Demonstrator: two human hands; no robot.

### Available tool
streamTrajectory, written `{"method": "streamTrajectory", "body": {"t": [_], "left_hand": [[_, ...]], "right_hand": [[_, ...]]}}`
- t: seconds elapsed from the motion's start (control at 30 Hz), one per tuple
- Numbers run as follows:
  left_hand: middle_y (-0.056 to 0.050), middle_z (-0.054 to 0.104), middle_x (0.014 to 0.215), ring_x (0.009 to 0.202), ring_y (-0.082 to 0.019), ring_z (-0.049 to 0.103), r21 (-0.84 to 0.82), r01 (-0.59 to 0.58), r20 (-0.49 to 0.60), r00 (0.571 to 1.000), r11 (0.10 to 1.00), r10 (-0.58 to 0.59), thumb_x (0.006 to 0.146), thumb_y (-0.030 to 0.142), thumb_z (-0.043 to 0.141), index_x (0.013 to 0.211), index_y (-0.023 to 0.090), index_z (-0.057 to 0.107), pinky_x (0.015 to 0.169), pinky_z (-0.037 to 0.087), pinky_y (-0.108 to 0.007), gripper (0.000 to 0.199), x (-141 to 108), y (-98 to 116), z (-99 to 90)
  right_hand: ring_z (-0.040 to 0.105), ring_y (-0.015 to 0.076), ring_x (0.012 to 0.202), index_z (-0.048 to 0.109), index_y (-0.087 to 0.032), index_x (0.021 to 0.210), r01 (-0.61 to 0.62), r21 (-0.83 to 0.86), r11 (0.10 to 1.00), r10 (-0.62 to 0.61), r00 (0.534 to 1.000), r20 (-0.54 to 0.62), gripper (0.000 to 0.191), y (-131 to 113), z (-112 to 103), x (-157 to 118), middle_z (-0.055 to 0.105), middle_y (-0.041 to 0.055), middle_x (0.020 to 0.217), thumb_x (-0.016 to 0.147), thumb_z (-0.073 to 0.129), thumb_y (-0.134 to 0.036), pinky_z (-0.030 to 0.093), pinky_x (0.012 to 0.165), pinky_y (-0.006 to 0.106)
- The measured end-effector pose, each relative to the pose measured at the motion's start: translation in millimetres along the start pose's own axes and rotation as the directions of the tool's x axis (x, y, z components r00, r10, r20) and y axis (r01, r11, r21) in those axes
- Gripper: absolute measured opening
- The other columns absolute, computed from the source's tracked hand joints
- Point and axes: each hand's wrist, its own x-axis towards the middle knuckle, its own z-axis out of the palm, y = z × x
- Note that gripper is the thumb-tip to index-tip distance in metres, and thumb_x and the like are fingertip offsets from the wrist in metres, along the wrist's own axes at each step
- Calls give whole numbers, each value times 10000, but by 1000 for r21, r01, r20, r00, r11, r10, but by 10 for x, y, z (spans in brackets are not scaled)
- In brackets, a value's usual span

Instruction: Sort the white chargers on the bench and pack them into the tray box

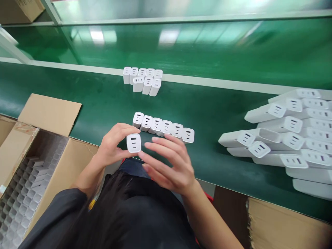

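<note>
Just beyond, six chargers (156, 125) stand in line; left hand (111, 145) grips another charger (134, 143), right hand (174, 166) open

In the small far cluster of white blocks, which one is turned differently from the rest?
The leftmost block of the cluster's nearer row of three: its slots sit side by side, while the other seven blocks have theirs stacked.

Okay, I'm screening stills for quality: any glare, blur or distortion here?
Head view: pale, window-like reflections on the green surface beyond the white rail; stretched, leaning white blocks at right, likely lens distortion; soft cardboard at lower right; yet the ports on the held block in the left hand read clearly.
</note>
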Motion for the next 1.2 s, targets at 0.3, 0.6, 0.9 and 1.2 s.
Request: {"method": "streamTrajectory", "body": {"t": [0.3,0.6,0.9,1.2], "left_hand": [[-81,664,1206,1083,-208,659,-122,47,180,983,991,-24,891,261,684,1312,249,551,945,559,-331,442,-63,43,310],[-91,494,1349,1176,-234,616,-302,148,434,901,942,-3,850,319,730,1551,382,218,948,590,-377,871,13,211,1050],[-66,669,1098,1009,-218,653,152,-226,-63,969,962,237,872,264,724,1366,266,485,909,558,-361,548,138,-127,648],[-125,519,1453,1363,-322,452,437,-243,402,914,866,54,869,641,616,1472,212,426,1124,393,-459,764,612,-511,228]], "right_hand": [[590,247,1249,689,-295,1082,-159,-31,987,160,987,16,222,-169,52,-152,657,63,1284,882,648,-206,523,1060,460],[663,238,1126,589,-279,1304,-587,-34,809,581,807,-110,396,-217,-334,-809,667,106,1246,913,635,-240,586,939,408],[636,262,1083,598,-213,1298,-699,-495,516,441,713,-546,407,486,-956,-1483,649,140,1272,908,660,-313,544,906,436],[588,263,1031,596,-239,1290,-570,-495,656,290,795,-532,395,386,-434,-1059,584,148,1278,898,637,-227,544,821,416]]}}
